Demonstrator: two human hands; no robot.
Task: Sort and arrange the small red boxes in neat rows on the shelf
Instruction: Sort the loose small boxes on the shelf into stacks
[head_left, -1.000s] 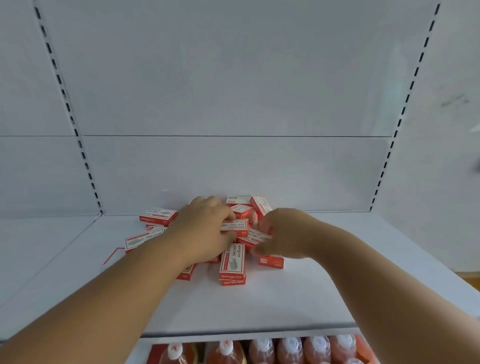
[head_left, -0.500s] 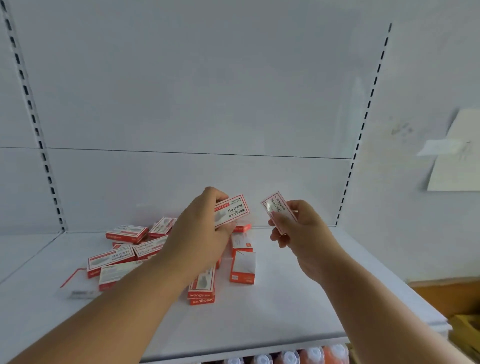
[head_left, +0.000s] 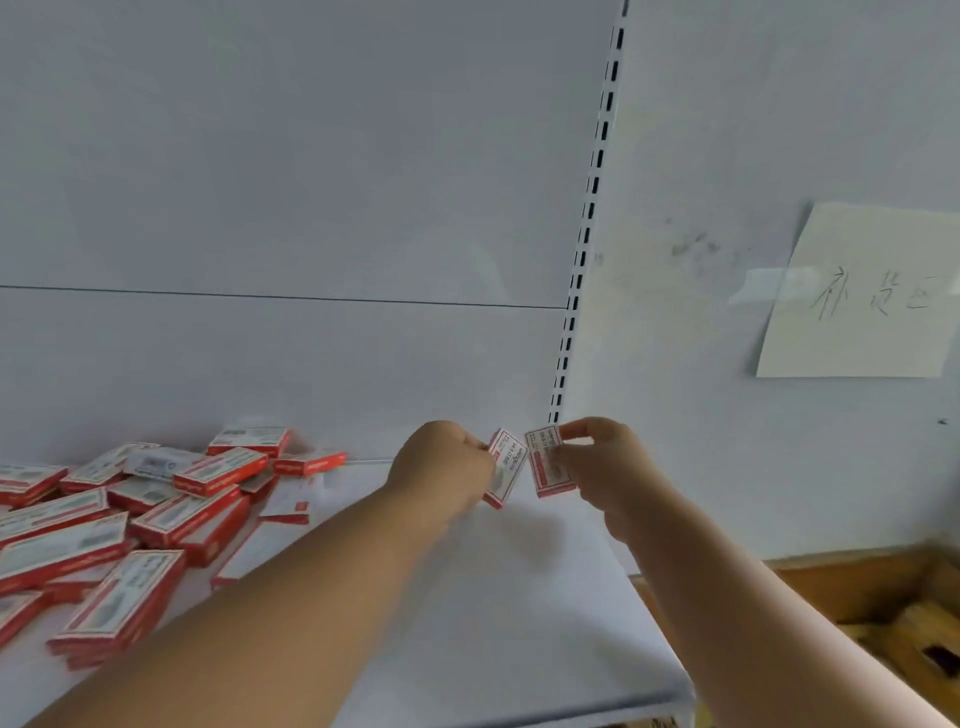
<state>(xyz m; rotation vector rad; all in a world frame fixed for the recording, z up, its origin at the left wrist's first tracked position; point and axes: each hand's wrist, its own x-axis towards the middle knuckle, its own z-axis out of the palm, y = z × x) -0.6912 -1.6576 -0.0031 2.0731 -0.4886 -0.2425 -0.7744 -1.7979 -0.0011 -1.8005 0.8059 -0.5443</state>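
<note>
White shelf (head_left: 519, 597): each hand (head_left: 441, 467) (head_left: 602, 462) grips one red box (head_left: 506, 467) (head_left: 548, 462).

You see small boxes (head_left: 156, 525) in red with white faces carrying grey print, heaped on a plain white shelf (head_left: 493, 613). The two boxes you hold, one (head_left: 505, 466) and the other (head_left: 548, 461), show white panels edged in red. The back wall is pale grey-white, its upright strip (head_left: 587, 218) dotted with black slots. A cream paper note (head_left: 857, 301) bears grey handwriting.
</note>
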